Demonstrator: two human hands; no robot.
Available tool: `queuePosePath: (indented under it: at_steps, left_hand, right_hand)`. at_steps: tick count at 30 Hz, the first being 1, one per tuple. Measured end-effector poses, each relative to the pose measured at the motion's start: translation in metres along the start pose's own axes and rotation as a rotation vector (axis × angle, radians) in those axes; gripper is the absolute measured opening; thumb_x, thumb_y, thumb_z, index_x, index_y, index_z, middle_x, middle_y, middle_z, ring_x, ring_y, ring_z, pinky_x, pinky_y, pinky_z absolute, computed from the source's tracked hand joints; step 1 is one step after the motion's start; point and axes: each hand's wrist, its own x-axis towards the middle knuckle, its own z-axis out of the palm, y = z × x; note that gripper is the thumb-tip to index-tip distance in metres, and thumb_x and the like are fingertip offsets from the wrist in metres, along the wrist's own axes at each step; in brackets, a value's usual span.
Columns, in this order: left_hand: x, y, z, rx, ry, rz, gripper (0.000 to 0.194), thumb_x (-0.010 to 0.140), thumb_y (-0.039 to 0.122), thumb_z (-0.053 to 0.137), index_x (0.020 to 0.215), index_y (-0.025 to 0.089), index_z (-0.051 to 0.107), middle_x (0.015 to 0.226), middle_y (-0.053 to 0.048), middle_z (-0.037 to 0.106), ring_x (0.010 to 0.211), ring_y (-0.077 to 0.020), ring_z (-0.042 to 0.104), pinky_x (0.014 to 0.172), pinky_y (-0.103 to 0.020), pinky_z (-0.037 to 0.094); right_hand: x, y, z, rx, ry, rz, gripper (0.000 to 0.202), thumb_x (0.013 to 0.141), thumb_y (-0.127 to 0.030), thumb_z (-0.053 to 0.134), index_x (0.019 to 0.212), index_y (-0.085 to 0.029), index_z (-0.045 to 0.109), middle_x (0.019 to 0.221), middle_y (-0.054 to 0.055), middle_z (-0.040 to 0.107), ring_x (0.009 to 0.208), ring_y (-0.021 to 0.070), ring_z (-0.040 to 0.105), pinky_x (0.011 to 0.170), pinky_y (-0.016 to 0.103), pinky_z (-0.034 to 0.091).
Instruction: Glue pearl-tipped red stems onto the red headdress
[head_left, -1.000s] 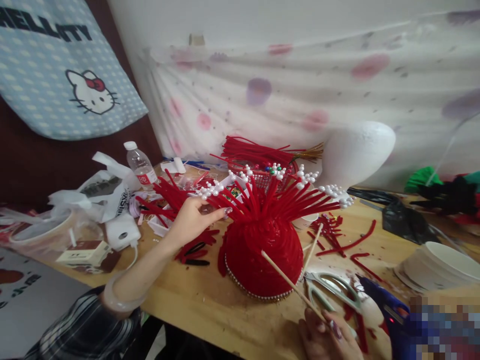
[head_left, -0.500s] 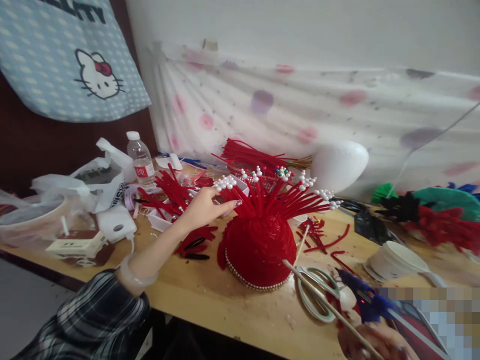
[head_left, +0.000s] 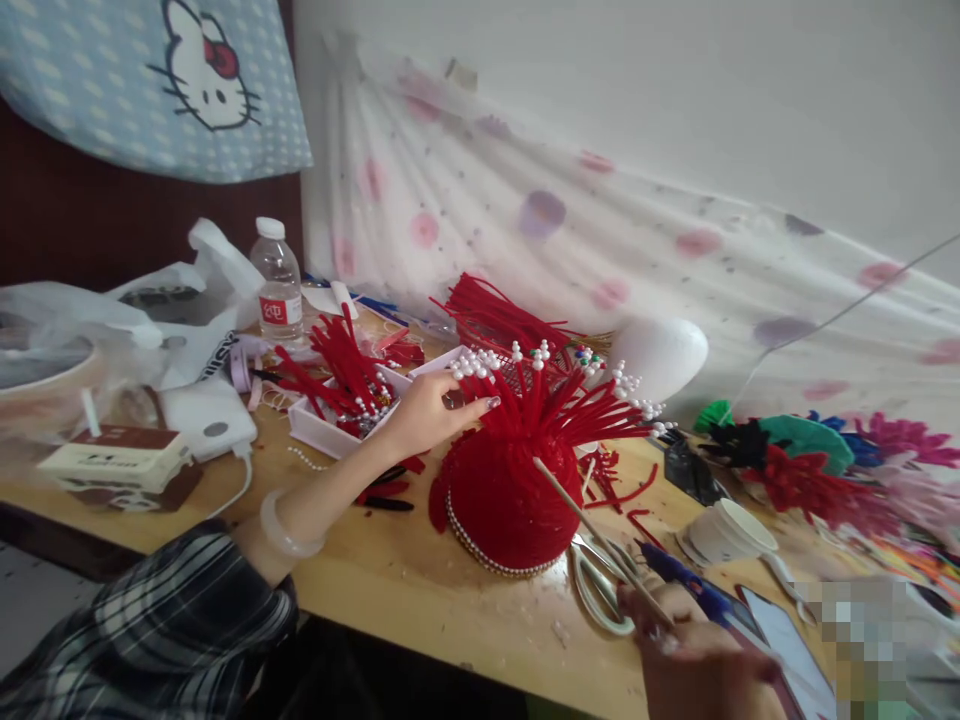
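A red fuzzy dome-shaped headpiece (head_left: 510, 505) stands on the table, edged below with small pearl beads. From its top fans a bunch of red pipe cleaner stems (head_left: 551, 405) tipped with white beads. My left hand (head_left: 427, 415) is curled around the leftmost stems, its thumb across their front. My right hand (head_left: 690, 645), partly blurred, grips a thin wooden stick (head_left: 592, 530). The stick's far tip lies over the upper front of the dome; I cannot tell whether it touches. Scissors (head_left: 600, 600) and a blue glue gun (head_left: 686, 580) lie beside the right hand.
Left stand a water bottle (head_left: 276, 290), a drink carton (head_left: 116, 465) and a white box of pipe cleaners (head_left: 315, 425). Behind is a white foam form (head_left: 664, 355). Right are a paper cup (head_left: 727, 535), a phone (head_left: 787, 640) and fuzzy flowers (head_left: 802, 460).
My right hand has moved left and up, carrying the stick tip from the dome's right edge to its upper front. My left hand stays at the stems. The view has tilted.
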Motion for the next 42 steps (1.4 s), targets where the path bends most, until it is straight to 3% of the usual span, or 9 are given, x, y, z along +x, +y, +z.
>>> queuePosePath:
  at_steps: [2, 5, 14, 19, 24, 26, 30, 36, 42]
  left_hand:
    - [0.0, 0.0, 0.0, 0.004, 0.001, 0.018, 0.017, 0.081, 0.032, 0.066, 0.082, 0.016, 0.074, 0.09, -0.007, 0.076, 0.083, -0.0199, 0.068, 0.08, -0.034, 0.053]
    - [0.0, 0.0, 0.0, -0.007, -0.001, 0.046, 0.018, 0.082, 0.032, 0.066, 0.085, 0.016, 0.074, 0.096, -0.007, 0.076, 0.092, -0.0215, 0.068, 0.084, -0.036, 0.053]
    - [0.0, 0.0, 0.001, -0.034, 0.014, 0.07, 0.02, 0.082, 0.03, 0.066, 0.095, 0.016, 0.073, 0.097, -0.007, 0.075, 0.09, -0.0208, 0.068, 0.089, -0.038, 0.052]
    - [-0.001, 0.001, 0.001, -0.027, 0.014, 0.055, 0.019, 0.082, 0.03, 0.066, 0.095, 0.017, 0.072, 0.097, -0.006, 0.075, 0.091, -0.0203, 0.068, 0.089, -0.036, 0.052]
    - [-0.003, 0.002, 0.0, 0.005, 0.014, 0.053, 0.016, 0.082, 0.03, 0.066, 0.092, 0.018, 0.073, 0.096, -0.006, 0.075, 0.092, -0.0206, 0.068, 0.089, -0.035, 0.052]
    - [-0.003, 0.001, -0.001, 0.011, 0.014, 0.059, 0.016, 0.083, 0.029, 0.066, 0.091, 0.018, 0.073, 0.095, -0.006, 0.075, 0.093, -0.0208, 0.067, 0.089, -0.035, 0.051]
    - [-0.003, -0.001, 0.0, 0.007, 0.023, 0.048, 0.018, 0.082, 0.032, 0.066, 0.086, 0.015, 0.073, 0.088, -0.006, 0.075, 0.084, -0.0199, 0.067, 0.082, -0.034, 0.052]
    - [-0.003, -0.001, 0.001, -0.032, 0.026, 0.048, 0.018, 0.081, 0.031, 0.067, 0.086, 0.015, 0.073, 0.088, -0.006, 0.076, 0.081, -0.0195, 0.068, 0.078, -0.033, 0.052]
    - [-0.002, -0.001, 0.0, -0.018, 0.009, 0.051, 0.017, 0.081, 0.032, 0.067, 0.085, 0.016, 0.073, 0.087, -0.005, 0.075, 0.082, -0.0194, 0.068, 0.079, -0.033, 0.052]
  right_hand:
    - [-0.002, -0.006, 0.008, -0.095, 0.121, 0.111, 0.026, 0.082, -0.05, 0.064, 0.08, -0.026, 0.073, 0.078, 0.005, 0.069, 0.076, 0.0215, 0.064, 0.076, 0.038, 0.052]
    - [-0.002, -0.017, 0.02, -0.256, 0.174, 0.249, 0.033, 0.07, -0.047, 0.078, 0.09, -0.022, 0.073, 0.086, 0.005, 0.072, 0.077, 0.0203, 0.064, 0.071, 0.03, 0.051]
    - [0.01, 0.01, -0.002, -0.342, 0.015, -0.007, 0.021, 0.074, -0.041, 0.075, 0.079, -0.021, 0.076, 0.079, 0.005, 0.072, 0.069, 0.0192, 0.063, 0.063, 0.029, 0.047]
    - [0.01, 0.001, 0.015, -0.115, -0.007, -0.056, 0.043, 0.081, -0.058, 0.063, 0.064, -0.02, 0.074, 0.069, 0.007, 0.065, 0.067, 0.0194, 0.059, 0.06, 0.031, 0.048]
    - [0.008, 0.0, 0.031, -0.041, 0.18, 0.229, 0.033, 0.071, -0.048, 0.077, 0.091, -0.022, 0.076, 0.074, 0.003, 0.067, 0.064, 0.0141, 0.059, 0.058, 0.025, 0.048]
    - [0.006, 0.005, 0.033, -0.046, 0.206, 0.305, 0.034, 0.065, -0.044, 0.083, 0.089, -0.021, 0.076, 0.076, 0.003, 0.069, 0.065, 0.0132, 0.06, 0.059, 0.023, 0.049]
    - [0.003, 0.012, 0.036, 0.057, 0.133, 0.332, 0.025, 0.061, -0.04, 0.085, 0.073, -0.021, 0.075, 0.07, 0.002, 0.068, 0.064, 0.0117, 0.06, 0.06, 0.022, 0.049]
    - [0.005, 0.012, 0.042, 0.076, 0.064, 0.269, 0.017, 0.064, -0.034, 0.084, 0.076, -0.024, 0.078, 0.076, 0.002, 0.07, 0.071, 0.015, 0.061, 0.065, 0.026, 0.05]
    - [0.01, 0.019, 0.038, 0.133, -0.038, 0.377, 0.029, 0.065, -0.045, 0.082, 0.085, -0.024, 0.08, 0.079, 0.006, 0.074, 0.069, 0.0168, 0.064, 0.067, 0.03, 0.052]
